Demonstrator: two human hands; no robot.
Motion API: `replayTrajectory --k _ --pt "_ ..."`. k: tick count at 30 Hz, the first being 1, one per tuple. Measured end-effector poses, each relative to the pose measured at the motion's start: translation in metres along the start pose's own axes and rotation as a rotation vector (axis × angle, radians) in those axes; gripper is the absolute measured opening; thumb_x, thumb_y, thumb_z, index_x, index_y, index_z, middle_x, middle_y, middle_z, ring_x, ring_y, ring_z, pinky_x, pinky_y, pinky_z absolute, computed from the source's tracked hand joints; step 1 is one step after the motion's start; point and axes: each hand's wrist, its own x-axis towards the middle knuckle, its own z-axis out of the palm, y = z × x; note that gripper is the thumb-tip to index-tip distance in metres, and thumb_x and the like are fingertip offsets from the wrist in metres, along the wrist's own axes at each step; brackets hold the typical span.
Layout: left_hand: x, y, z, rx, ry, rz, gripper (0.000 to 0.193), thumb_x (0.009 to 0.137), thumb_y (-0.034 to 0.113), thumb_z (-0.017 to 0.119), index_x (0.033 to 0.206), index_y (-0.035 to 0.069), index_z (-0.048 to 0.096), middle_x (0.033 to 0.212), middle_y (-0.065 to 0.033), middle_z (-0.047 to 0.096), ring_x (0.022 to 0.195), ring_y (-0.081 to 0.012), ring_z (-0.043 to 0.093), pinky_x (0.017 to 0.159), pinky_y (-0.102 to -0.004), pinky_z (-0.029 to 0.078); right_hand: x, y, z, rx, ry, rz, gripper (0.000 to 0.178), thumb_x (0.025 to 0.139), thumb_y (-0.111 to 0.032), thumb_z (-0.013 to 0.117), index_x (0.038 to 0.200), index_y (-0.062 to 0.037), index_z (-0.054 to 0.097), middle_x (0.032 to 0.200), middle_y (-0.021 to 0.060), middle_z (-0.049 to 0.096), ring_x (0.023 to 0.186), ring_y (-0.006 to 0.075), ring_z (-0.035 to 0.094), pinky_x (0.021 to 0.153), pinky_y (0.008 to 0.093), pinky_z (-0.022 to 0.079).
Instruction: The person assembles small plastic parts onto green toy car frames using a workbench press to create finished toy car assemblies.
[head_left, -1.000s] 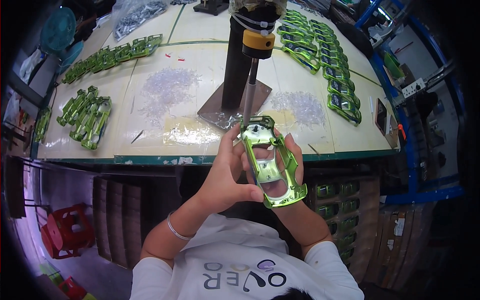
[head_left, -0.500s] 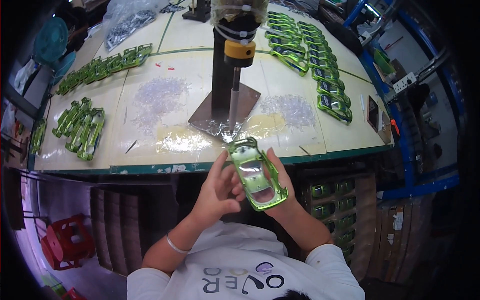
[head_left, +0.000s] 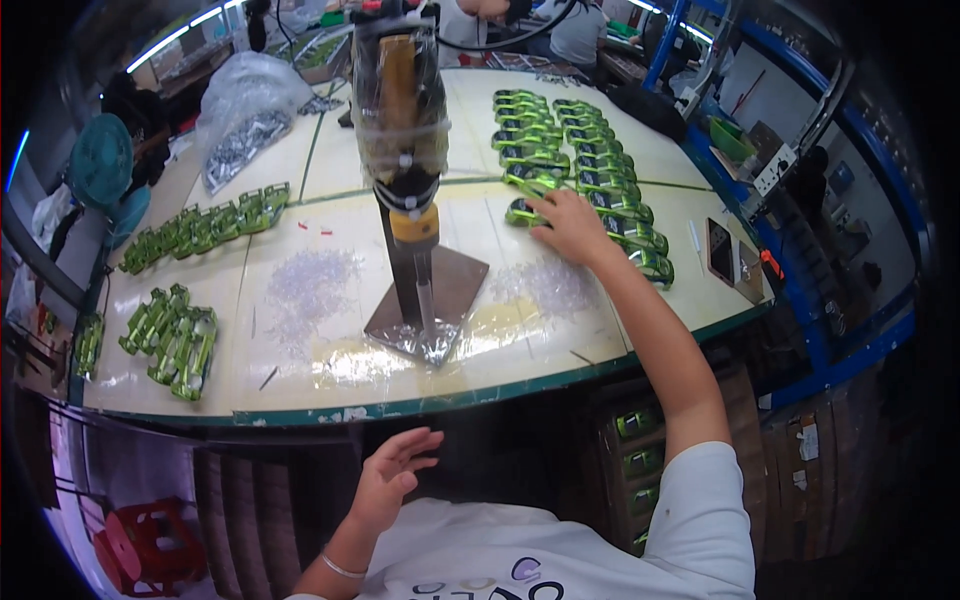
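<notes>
The right hand point(head_left: 566, 226) rests on a shiny green toy car body point(head_left: 524, 212) near the surface's far right edge; light, stiff, slippery plastic, best pinched by its sides. The left hand point(head_left: 392, 478) hovers open, empty.

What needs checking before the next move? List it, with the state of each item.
1. Right hand on the green car shell at the near end of the shell rows: ok, fingers rest on it.
2. Shell fully set down and released: cannot tell, the hand covers part of it.
3. Left hand free: ok, open and holding nothing, below the table edge.
4. Press stand clear of both hands: ok, neither is near it.
5. Loose clear parts within view on the table: ok, piles lie on either side of the stand's base plate.
</notes>
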Motion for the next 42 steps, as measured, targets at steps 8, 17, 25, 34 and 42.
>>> replayTrajectory --k 8,17,25,34,42 --pt "-0.016 0.012 -0.022 0.062 0.144 0.012 0.061 0.076 0.037 0.058 0.115 -0.005 0.039 0.112 -0.0196 0.048 0.105 -0.0243 0.047 0.085 -0.0346 0.040 0.040 0.027 0.018 -0.120 -0.066 0.083 0.050 0.081 -0.040 0.040 0.128 -0.0251 0.029 0.136 0.0112 0.020 0.125 0.0286 0.017 0.099 0.0465 0.017" --pt "-0.021 0.017 -0.032 0.062 0.199 -0.072 0.035 0.082 0.008 0.048 0.114 -0.005 0.041 0.108 -0.0170 0.051 0.099 -0.0213 0.051 0.084 -0.0300 0.041 0.103 0.051 0.044 -0.462 0.052 0.224 0.043 0.079 -0.027 0.047 0.119 -0.0123 0.041 0.128 0.0139 0.032 0.114 0.0305 0.035 0.093 0.0440 0.028" --pt "-0.011 0.110 -0.057 1.360 0.573 0.464 0.036 0.069 0.015 0.063 0.100 0.001 0.052 0.094 -0.0118 0.056 0.088 -0.0252 0.052 0.081 -0.0329 0.039 0.102 0.041 0.058 -0.051 0.130 0.142 0.046 0.072 0.000 0.043 0.118 -0.0059 0.041 0.123 0.0204 0.034 0.103 0.0355 0.043 0.085 0.0418 0.038" --pt "0.017 0.131 -0.171 1.972 1.006 0.263 0.013 0.069 0.011 0.057 0.074 0.002 0.049 0.075 -0.0116 0.050 0.080 -0.0285 0.048 0.071 -0.0366 0.039 -0.033 -0.031 -0.035 0.718 0.322 0.006 0.024 0.073 -0.002 0.054 0.097 -0.0008 0.052 0.098 0.0113 0.052 0.078 0.0180 0.052 0.065 0.0261 0.042" --pt "-0.018 0.102 -0.022 0.504 0.462 0.297 0.013 0.081 0.010 0.052 0.075 -0.002 0.056 0.064 0.0023 0.052 0.061 -0.0026 0.043 0.052 -0.0183 0.036 -0.160 -0.226 -0.021 1.434 0.091 -0.207 0.083 0.063 -0.020 0.071 0.126 0.0023 0.022 0.123 0.0196 0.036 0.109 0.0276 0.042 0.090 0.0378 0.035"
